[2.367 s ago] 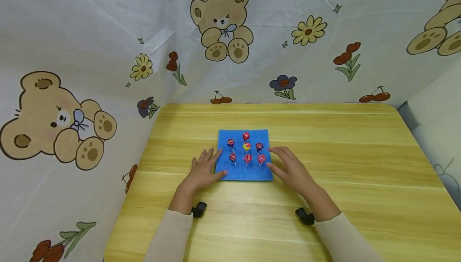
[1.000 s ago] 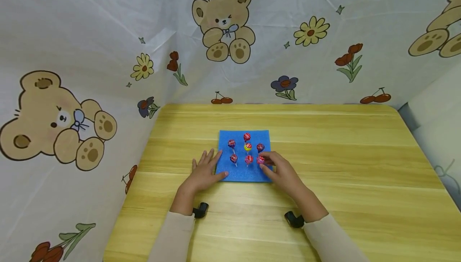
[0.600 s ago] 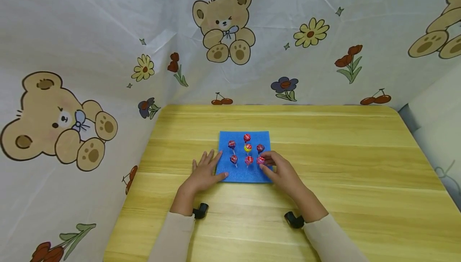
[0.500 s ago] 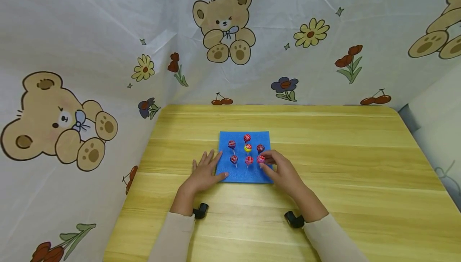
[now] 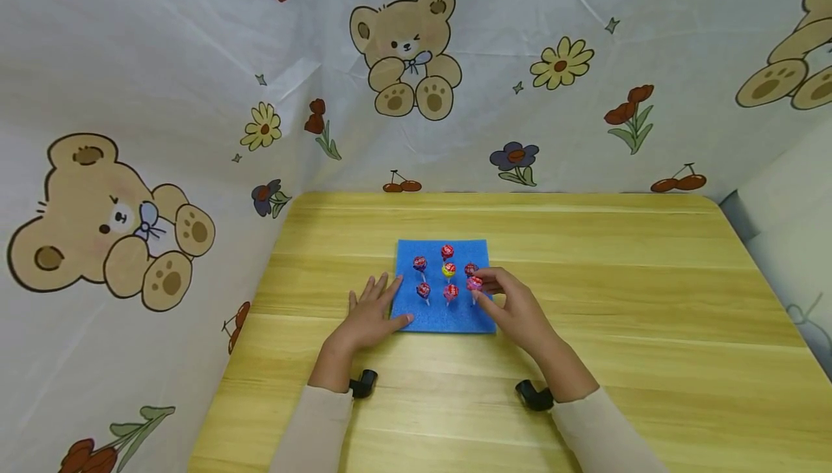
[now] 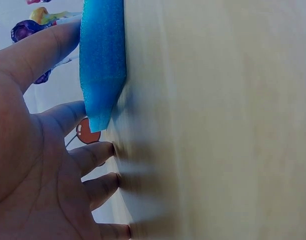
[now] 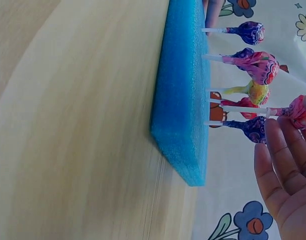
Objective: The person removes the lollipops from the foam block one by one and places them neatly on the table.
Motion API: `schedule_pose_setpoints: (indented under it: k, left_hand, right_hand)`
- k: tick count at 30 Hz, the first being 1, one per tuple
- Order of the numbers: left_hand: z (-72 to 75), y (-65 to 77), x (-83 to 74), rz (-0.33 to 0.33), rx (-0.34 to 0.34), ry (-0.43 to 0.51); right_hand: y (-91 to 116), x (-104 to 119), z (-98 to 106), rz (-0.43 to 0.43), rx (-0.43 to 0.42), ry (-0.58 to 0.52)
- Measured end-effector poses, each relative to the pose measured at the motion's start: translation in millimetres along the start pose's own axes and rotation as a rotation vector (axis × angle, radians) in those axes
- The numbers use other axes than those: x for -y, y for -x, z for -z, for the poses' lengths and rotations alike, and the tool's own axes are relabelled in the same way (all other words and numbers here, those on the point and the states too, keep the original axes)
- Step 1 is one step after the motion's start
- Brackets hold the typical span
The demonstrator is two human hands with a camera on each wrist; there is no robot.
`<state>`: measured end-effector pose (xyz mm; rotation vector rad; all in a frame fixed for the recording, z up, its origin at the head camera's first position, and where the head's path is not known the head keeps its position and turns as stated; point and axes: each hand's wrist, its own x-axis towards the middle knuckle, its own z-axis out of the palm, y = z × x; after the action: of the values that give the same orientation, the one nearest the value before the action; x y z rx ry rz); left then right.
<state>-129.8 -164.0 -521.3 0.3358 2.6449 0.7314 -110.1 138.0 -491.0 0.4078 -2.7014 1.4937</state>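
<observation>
A blue foam block (image 5: 442, 320) lies on the table, with several wrapped lollipops standing in it by their white sticks. My right hand (image 5: 520, 310) pinches a pink lollipop (image 7: 295, 111) by its wrapped head; in the right wrist view its stick end looks clear of the foam. Dark purple (image 7: 253, 129), yellow (image 5: 448, 269) and another pink lollipop (image 5: 451, 292) stand close by. On the block's left side, my left hand (image 5: 367, 318) rests with fingers spread, thumb and index finger against the foam, the other fingertips on the table.
The wooden table (image 5: 624, 300) extends on both sides of the block. Behind and to the left hangs a white cloth (image 5: 214, 40) printed with bears and flowers. A black wrist camera (image 5: 534, 395) is on the right wrist, another (image 5: 364, 383) on the left.
My right hand came in from the block's right side, took hold of the front-right pink lollipop and raised it. The left hand has stayed at the foam's edge.
</observation>
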Motion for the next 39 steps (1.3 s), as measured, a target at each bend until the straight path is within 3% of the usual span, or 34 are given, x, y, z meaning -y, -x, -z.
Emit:
schedule_pose_setpoints:
  k: [28, 39]
  left_hand:
    - [2.2, 1.8, -2.9, 0.003, 0.002, -0.001]
    - [0.2, 0.0, -0.4, 0.000, 0.001, 0.008]
  right_hand:
    - [6, -24, 23, -0.066, -0.076, 0.028]
    - [1, -32, 25, -0.134, -0.066, 0.088]
